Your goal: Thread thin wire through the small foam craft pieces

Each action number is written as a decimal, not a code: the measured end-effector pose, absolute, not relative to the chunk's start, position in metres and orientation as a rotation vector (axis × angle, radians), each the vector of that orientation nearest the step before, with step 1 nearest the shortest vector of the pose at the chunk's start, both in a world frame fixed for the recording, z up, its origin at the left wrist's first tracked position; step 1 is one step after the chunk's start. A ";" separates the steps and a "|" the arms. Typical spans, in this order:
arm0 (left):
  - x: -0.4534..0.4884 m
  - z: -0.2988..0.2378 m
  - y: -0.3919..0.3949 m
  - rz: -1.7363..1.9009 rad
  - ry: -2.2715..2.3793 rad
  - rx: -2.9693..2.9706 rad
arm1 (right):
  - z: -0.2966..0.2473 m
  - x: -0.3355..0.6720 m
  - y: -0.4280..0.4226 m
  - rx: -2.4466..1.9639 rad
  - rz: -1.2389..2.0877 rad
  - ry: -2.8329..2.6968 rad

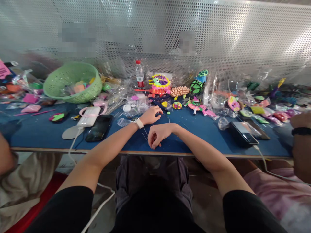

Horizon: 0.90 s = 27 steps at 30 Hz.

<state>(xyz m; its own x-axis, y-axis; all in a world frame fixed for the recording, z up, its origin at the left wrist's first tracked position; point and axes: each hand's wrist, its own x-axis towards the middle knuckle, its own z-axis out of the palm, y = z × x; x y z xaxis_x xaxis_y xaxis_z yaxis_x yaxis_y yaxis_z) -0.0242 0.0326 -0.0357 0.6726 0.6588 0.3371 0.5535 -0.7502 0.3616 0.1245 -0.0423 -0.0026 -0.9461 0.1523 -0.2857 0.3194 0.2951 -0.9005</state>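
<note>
My left hand (151, 115), with a pale watch band at its wrist, rests over the blue table (179, 142). Its fingers curl around a small dark thing that I cannot make out. Nearer the table's front edge, my right hand (159, 134) is closed, its fingertips bent down and inward. A thin pale strand shows beside it; whatever those fingers hold is hidden. Just beyond my left hand lie a dark blue clay piece (159, 102) with a yellow heart (164, 104) and a small round yellow and pink clay figure (177, 105).
A green basket (73, 97) holds colourful packets at the left. Phones (99, 128), a white power bank (89, 118) with a cable, and a black device (243, 134) lie at the sides. A bottle (139, 76) and clay figures (159, 85) line the back. People sit on both sides.
</note>
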 end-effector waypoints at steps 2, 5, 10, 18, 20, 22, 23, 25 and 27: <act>-0.024 -0.036 0.033 0.679 0.975 2.660 | -0.003 0.124 -0.042 0.442 -1.727 2.408; -0.024 -0.036 0.034 0.684 0.971 2.660 | -0.003 0.124 -0.042 0.447 -1.722 2.410; -0.025 -0.036 0.033 0.687 0.970 2.656 | -0.003 0.124 -0.042 0.460 -1.712 2.409; -0.025 -0.037 0.034 0.682 0.964 2.658 | -0.004 0.124 -0.042 0.469 -1.717 2.402; -0.025 -0.037 0.035 0.677 0.963 2.663 | -0.004 0.124 -0.041 0.452 -1.716 2.408; -0.025 -0.037 0.035 0.680 0.960 2.666 | -0.005 0.123 -0.041 0.436 -1.715 2.417; -0.025 -0.037 0.035 0.681 0.958 2.666 | -0.005 0.123 -0.041 0.432 -1.717 2.418; -0.025 -0.037 0.034 0.678 0.957 2.666 | -0.005 0.124 -0.042 0.435 -1.725 2.412; -0.025 -0.037 0.034 0.669 0.960 2.666 | -0.005 0.124 -0.042 0.440 -1.733 2.403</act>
